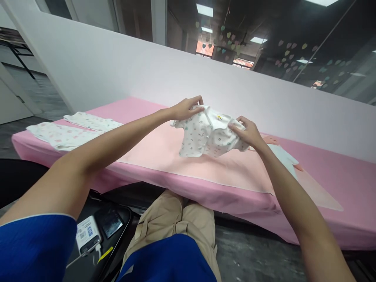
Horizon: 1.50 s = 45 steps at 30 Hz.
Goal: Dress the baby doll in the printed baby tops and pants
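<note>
1. With 12 straight ahead of me, the shirt [194,135] is at about 12 to 1 o'clock, held up in front of me over the peach mat [152,147]. I cannot tell whether its hem brushes the mat.

2. My left hand [190,109] is pinched on one shoulder of the shirt, thumb in front. From that grip, the body of the shirt lies toward 4 to 5 o'clock.

3. My right hand [246,131] is clamped on the other shoulder, thumb across the front. From there, the body lies toward 9 o'clock.

4. The long axis runs sleeve to sleeve, from between 9 and 10 o'clock to between 3 and 4, nearly along the line through my two grips. The neck opening faces 12 to 1, between my hands; the hem hangs toward 6 to 7.

5. Neither hand has to reach for the shirt, since both are on it. My right sits lower in view and looks a little nearer my body.

6. At 10 o'clock, well apart from the shirt, printed pants [73,138] lie on the pink cover [129,105]. At 9, near my seat, are a power bank [88,234] and a phone [108,222].
</note>
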Available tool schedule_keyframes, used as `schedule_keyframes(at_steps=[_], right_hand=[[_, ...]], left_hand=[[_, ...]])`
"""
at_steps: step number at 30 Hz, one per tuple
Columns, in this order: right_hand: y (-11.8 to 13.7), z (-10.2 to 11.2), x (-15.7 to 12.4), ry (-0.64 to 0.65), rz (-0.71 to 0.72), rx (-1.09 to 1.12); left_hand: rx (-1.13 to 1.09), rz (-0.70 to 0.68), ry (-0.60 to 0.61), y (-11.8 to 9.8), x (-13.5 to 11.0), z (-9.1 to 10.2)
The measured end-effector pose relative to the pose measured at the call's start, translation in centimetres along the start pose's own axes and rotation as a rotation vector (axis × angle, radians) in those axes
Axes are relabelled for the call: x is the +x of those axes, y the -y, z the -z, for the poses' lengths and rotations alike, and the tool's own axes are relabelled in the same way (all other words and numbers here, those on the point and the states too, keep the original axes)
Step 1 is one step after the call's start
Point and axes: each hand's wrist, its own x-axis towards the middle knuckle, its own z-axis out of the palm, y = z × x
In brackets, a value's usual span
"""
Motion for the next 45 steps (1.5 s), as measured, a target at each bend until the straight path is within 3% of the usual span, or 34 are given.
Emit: schedule_keyframes(at_steps=[3,6,19,28,35,39,41,45], right_hand=[[0.9,1.4,0.3,-0.004,0.039,-0.026],[1.5,2.0,0.6,-0.100,0.075,0.047],[4.8,1.6,-0.1,-0.089,0.018,0.001],[4.7,-0.3,-0.8,0.005,-0.093,0.090],[4.1,-2.2,-0.7,-0.065,-0.198,0.326],[4.7,-2.2,-1.2,-0.108,-0.145,0.368],[4.9,-1.5,-1.6,-0.044,-0.082,0.400],[5.4,0.7,-2.1,0.221,-0.070,0.332]], left_hand=[[0.005,-0.005,0.004,-0.2,0.4,0.6],[-0.030,-0.010,-0.109,-0.6,0.8,0.8],[-0.255,-0.023,-0.195,-4.6,0.6,0.8],[-0.138,0.036,-0.218,-4.7,0.4,-0.9],[-0.145,0.095,-0.250,-4.7,0.6,-2.2],[-0.147,0.113,-0.293,-5.0,0.5,-2.0],[-0.148,0.106,-0.300,-5.1,0.3,-1.6],[-0.127,0.070,-0.305,-5.2,-0.2,-1.1]])
